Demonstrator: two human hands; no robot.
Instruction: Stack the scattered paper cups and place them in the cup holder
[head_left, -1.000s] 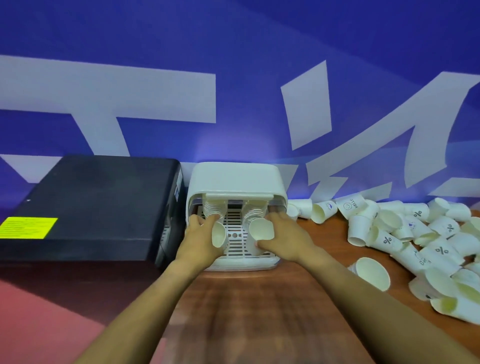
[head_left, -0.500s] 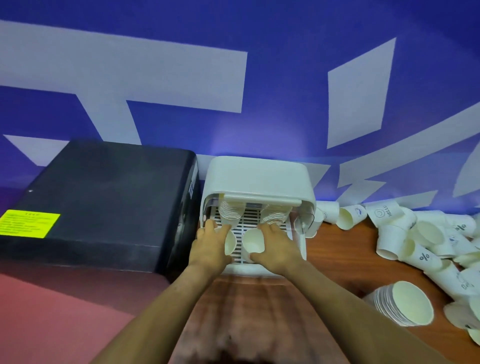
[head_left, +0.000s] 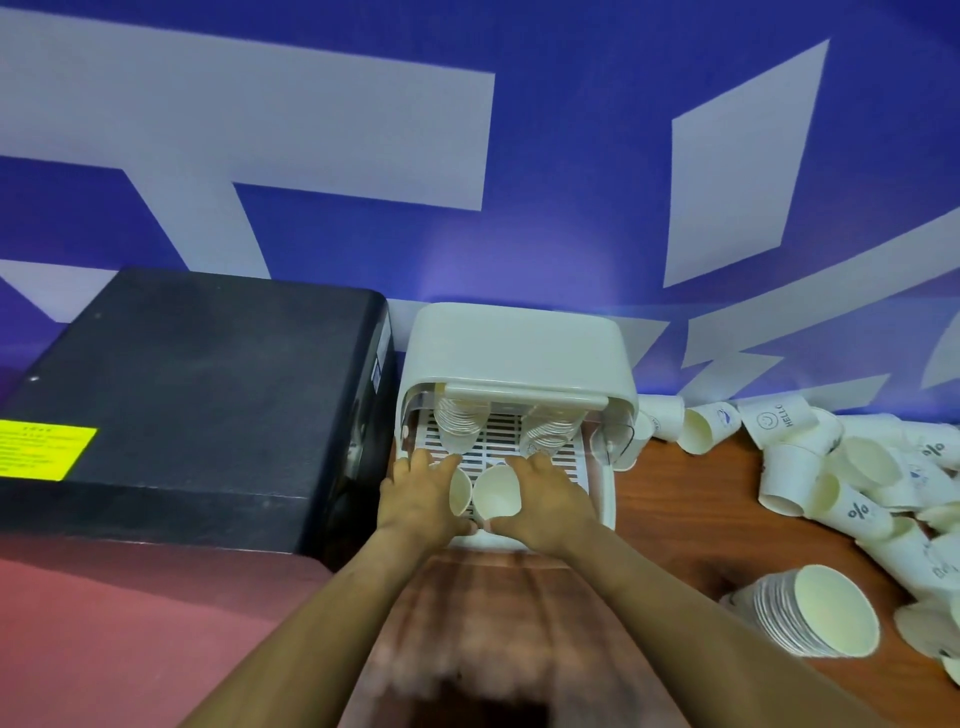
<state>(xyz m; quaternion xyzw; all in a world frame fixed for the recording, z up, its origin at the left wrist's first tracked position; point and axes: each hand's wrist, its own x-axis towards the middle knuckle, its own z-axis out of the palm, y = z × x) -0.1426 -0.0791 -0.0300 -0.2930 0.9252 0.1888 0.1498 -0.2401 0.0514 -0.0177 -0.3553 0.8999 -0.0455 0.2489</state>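
Cups (head_left: 497, 498) apparently lie between both hands' fingers (head_left: 524, 464).

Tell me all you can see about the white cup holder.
The cup holder is a white, plastic-looking box with rounded corners, standing on the wooden table against the blue wall, beside a black box. Its front is open. Two cup stacks hang inside over a slotted tray. Each hand, left and right, holds a cup at its opening.

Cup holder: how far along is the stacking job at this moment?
Done: two stacks hang at the back of the cup holder. In hand: the left hand and right hand each grip a cup at its front. Left: a nested stack and many loose cups lie on the table.
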